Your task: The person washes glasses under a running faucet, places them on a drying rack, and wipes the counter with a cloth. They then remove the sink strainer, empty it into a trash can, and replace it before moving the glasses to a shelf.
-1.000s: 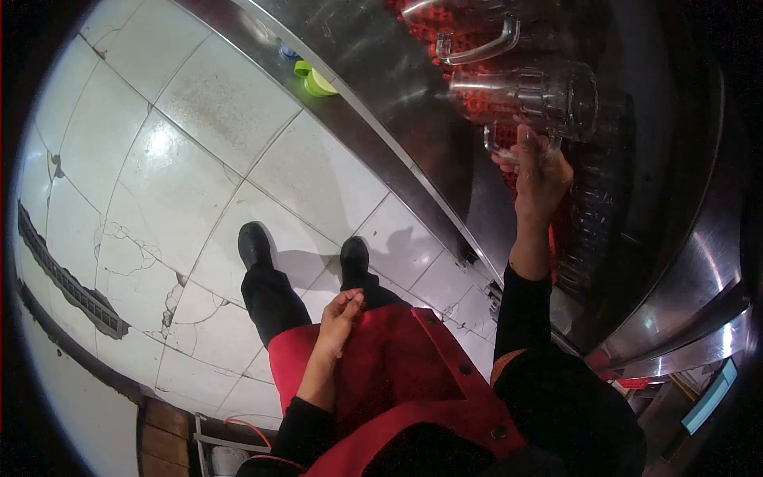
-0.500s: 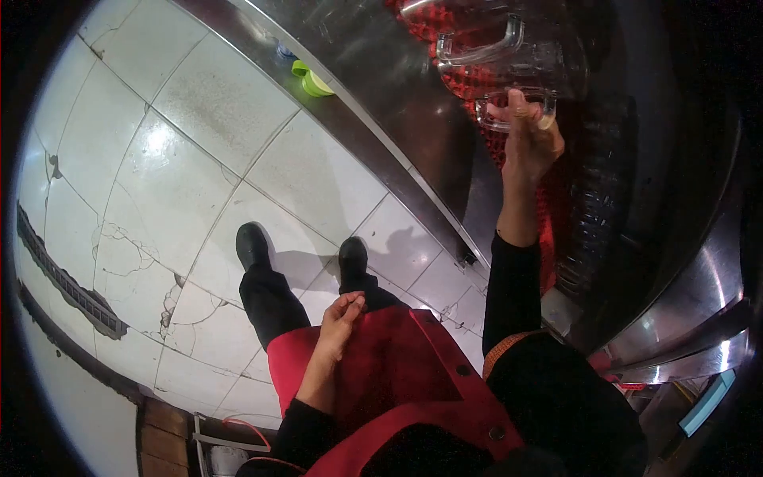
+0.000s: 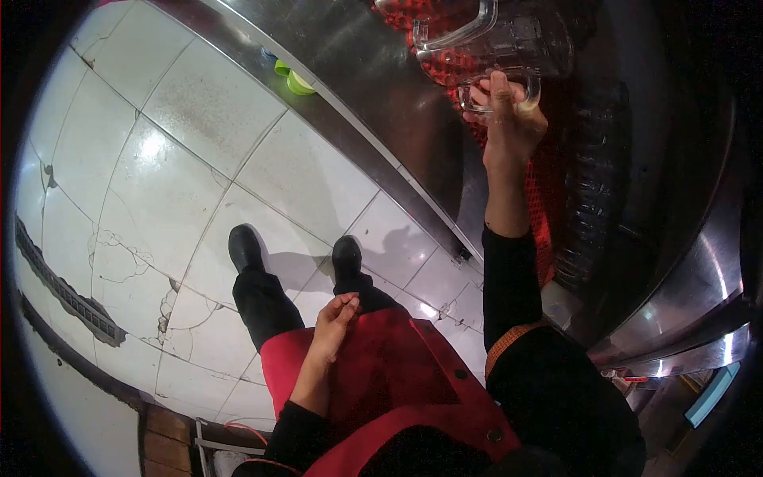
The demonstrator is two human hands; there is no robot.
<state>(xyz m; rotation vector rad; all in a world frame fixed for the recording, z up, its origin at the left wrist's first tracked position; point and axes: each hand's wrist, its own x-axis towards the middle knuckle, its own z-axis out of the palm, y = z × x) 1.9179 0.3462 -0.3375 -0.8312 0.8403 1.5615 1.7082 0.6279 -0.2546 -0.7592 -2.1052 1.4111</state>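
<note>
My right hand [image 3: 511, 119] reaches out over the metal counter, its fingers hooked through the handle of a clear glass mug [image 3: 538, 44] and its thumb on top. Another clear glass handle [image 3: 457, 36] shows just beyond, close to that mug at the upper edge of the view. Beneath the glassware lies a red mesh mat [image 3: 542, 230]. My left hand [image 3: 332, 324] hangs in front of the red apron [image 3: 373, 358], fingers curled together against the thumb, with nothing visible in them.
More clear glassware [image 3: 588, 183] stands in a row right of the mat. A lime-green cup [image 3: 299, 83] sits on a ledge below the counter's edge [image 3: 373, 143]. Cracked white tiles [image 3: 199, 230] cover the floor. A light-blue strip-shaped object [image 3: 711, 395] lies at the lower right.
The fingers of my right hand have closed further round the mug's handle. My left hand keeps its curled pose. The whole view has shifted slightly.
</note>
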